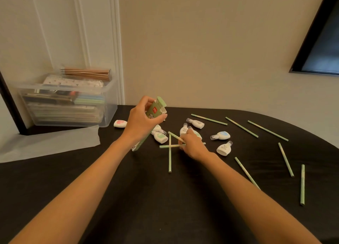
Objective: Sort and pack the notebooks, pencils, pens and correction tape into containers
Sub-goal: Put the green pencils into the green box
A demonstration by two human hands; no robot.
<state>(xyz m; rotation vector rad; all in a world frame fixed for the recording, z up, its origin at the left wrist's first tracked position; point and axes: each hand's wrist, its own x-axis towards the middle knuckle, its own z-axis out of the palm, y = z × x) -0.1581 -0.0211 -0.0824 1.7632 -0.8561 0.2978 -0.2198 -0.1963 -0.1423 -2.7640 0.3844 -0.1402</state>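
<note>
My left hand (141,119) grips a green pencil box (156,109) held upright above the black table, its top flap open. My right hand (192,144) pinches two pale green pencils (174,146) lying crossed on the table; a third pencil (169,155) lies under them. Several more green pencils (242,127) are scattered to the right. Several white correction tapes (221,135) lie around my right hand, and one with a pink label (120,123) sits left of the box.
A clear plastic bin (69,104) at the back left holds notebooks, with brown pencils (88,73) on top. A sheet of pale paper (49,142) lies in front of it. The black table (146,198) curves away at the right.
</note>
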